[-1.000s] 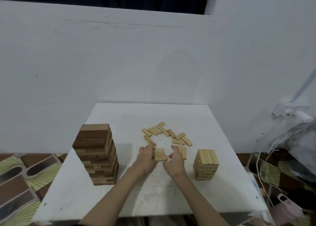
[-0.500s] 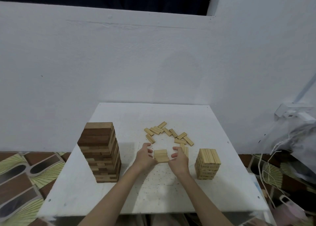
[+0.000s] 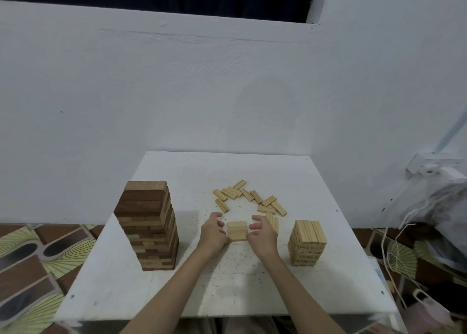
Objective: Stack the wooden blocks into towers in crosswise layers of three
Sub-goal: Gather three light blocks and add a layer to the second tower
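White table (image 3: 177, 295) against white wall (image 3: 177, 93); both hands' fingers apparently spread beside blocks (image 3: 237, 230).

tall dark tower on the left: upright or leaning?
Upright. The tall dark tower stands on the white table with layers stacked squarely; any apparent slant looks like wide-angle distortion. Neither hand touches it.

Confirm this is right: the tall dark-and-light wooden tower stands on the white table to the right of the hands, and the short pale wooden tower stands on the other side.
Not quite. In the head view, the tall dark-and-light wooden tower stands to the left of the hands (left hand, right hand) on the white table; the short pale wooden tower stands on the other side, the right.
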`<state>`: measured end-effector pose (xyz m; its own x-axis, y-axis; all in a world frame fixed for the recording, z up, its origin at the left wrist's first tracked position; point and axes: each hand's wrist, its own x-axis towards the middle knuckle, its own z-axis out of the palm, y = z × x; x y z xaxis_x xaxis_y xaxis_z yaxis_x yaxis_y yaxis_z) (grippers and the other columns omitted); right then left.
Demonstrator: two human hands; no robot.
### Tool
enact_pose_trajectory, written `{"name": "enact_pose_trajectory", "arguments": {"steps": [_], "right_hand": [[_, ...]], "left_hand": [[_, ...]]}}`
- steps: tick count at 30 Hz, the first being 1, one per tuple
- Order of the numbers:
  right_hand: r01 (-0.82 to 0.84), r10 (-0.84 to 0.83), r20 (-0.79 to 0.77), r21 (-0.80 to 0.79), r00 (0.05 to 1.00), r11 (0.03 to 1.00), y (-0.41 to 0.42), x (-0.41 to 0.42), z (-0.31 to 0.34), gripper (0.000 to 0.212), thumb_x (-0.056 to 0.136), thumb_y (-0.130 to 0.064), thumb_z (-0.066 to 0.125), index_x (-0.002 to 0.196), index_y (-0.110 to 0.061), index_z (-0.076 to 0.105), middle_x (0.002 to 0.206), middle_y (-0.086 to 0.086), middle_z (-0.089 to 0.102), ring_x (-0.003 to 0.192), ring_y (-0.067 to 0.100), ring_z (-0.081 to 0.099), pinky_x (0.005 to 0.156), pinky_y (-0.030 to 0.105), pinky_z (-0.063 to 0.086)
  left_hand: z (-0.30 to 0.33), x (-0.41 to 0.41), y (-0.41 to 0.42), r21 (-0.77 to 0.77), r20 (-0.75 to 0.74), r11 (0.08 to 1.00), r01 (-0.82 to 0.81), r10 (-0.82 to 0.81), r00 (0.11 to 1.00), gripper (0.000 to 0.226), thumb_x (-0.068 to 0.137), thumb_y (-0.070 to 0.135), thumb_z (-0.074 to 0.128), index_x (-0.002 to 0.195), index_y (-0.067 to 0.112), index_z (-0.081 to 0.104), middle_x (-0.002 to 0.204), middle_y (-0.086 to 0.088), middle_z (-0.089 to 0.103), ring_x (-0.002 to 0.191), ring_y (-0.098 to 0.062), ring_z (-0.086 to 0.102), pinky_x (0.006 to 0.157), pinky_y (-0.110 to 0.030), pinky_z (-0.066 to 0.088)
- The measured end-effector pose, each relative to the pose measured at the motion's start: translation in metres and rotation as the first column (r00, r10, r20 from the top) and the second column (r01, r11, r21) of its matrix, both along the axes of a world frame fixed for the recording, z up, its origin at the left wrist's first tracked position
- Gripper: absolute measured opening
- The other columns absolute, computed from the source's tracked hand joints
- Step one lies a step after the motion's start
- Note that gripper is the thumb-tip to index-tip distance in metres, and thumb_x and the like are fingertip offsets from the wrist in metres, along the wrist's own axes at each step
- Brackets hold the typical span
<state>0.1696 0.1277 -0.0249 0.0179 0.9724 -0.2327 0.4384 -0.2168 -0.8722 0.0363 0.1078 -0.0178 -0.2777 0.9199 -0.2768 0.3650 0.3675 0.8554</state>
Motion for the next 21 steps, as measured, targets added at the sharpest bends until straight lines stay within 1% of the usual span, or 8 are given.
{"name": "enact_pose_trajectory", "arguments": {"steps": [3,6,7,10,12,15,18,21], "right_hand": [[-0.006,0.006,-0.017,0.000,1.000,1.000,-0.0001,-0.0018,0.0002,0.047,0.087,0.012,0.049,0.129,-0.010,0.049,0.102,0.002,0.055,0.088,0.013,0.054,0.057,0.011,0.043],[0.005,-0.005,-0.035,0.006,0.999,1.000,0.0000,-0.0032,0.0001,0.047,0.087,0.013,0.048,0.128,-0.011,0.050,0.105,0.002,0.057,0.093,0.013,0.056,0.056,0.011,0.043],[0.012,-0.012,-0.037,0.011,0.999,1.000,0.0000,-0.0034,-0.0001,0.047,0.087,0.013,0.048,0.128,-0.010,0.050,0.106,0.002,0.057,0.094,0.013,0.057,0.057,0.011,0.044],[0.025,-0.024,-0.036,0.025,0.999,0.999,0.0002,-0.0045,-0.0014,0.045,0.087,0.012,0.048,0.126,-0.009,0.052,0.104,0.002,0.058,0.093,0.013,0.057,0.062,0.011,0.046],[0.030,-0.028,-0.045,0.027,0.999,0.999,0.0003,-0.0050,-0.0018,0.044,0.087,0.012,0.048,0.125,-0.008,0.052,0.103,0.002,0.059,0.092,0.012,0.057,0.063,0.010,0.046],[0.033,-0.031,-0.062,0.029,0.998,0.999,0.0007,-0.0054,-0.0021,0.042,0.087,0.012,0.050,0.124,-0.008,0.053,0.101,0.002,0.060,0.090,0.012,0.058,0.063,0.010,0.046],[0.038,-0.036,-0.069,0.025,0.997,0.999,0.0016,-0.0051,-0.0017,0.042,0.087,0.011,0.051,0.124,-0.009,0.054,0.101,0.001,0.060,0.093,0.013,0.059,0.067,0.011,0.048],[0.042,-0.040,-0.069,0.029,0.997,0.999,0.0023,-0.0051,-0.0005,0.041,0.087,0.011,0.052,0.123,-0.008,0.054,0.101,0.002,0.059,0.091,0.013,0.058,0.066,0.012,0.048]], "left_hand": [[-0.0005,0.0015,0.0001,0.014,0.014,1.000,-0.011,0.011,1.000,0.065,0.074,-0.009,0.070,0.130,0.007,0.041,0.107,-0.010,0.051,0.081,-0.016,0.051,0.062,-0.018,0.049],[-0.0016,0.0012,0.0006,0.033,0.016,0.999,-0.015,0.015,1.000,0.064,0.074,-0.011,0.069,0.130,0.006,0.043,0.104,-0.010,0.054,0.079,-0.016,0.052,0.068,-0.024,0.052],[-0.0019,0.0010,0.0005,0.039,0.015,0.999,-0.018,0.018,1.000,0.064,0.074,-0.012,0.068,0.130,0.005,0.043,0.103,-0.009,0.054,0.078,-0.016,0.052,0.069,-0.024,0.053],[-0.0027,0.0010,0.0006,0.053,0.008,0.998,-0.031,0.030,1.000,0.061,0.075,-0.010,0.067,0.129,0.005,0.044,0.102,-0.009,0.055,0.077,-0.015,0.053,0.065,-0.018,0.051],[-0.0028,0.0015,0.0005,0.060,0.008,0.998,-0.037,0.037,0.999,0.058,0.077,-0.009,0.067,0.129,0.004,0.044,0.101,-0.009,0.056,0.076,-0.014,0.054,0.062,-0.016,0.050],[-0.0029,0.0016,0.0007,0.062,0.009,0.997,-0.041,0.040,0.999,0.056,0.078,-0.009,0.066,0.128,0.004,0.045,0.099,-0.009,0.056,0.073,-0.012,0.054,0.060,-0.015,0.049],[-0.0031,0.0019,0.0006,0.061,0.004,0.998,-0.034,0.034,0.999,0.057,0.078,-0.008,0.067,0.128,0.005,0.045,0.097,-0.006,0.056,0.072,-0.010,0.054,0.058,-0.014,0.048],[-0.0034,0.0023,-0.0001,0.063,0.000,0.997,-0.032,0.032,0.999,0.057,0.077,-0.009,0.068,0.128,0.006,0.046,0.096,-0.003,0.055,0.072,-0.008,0.054,0.057,-0.013,0.048]]}}
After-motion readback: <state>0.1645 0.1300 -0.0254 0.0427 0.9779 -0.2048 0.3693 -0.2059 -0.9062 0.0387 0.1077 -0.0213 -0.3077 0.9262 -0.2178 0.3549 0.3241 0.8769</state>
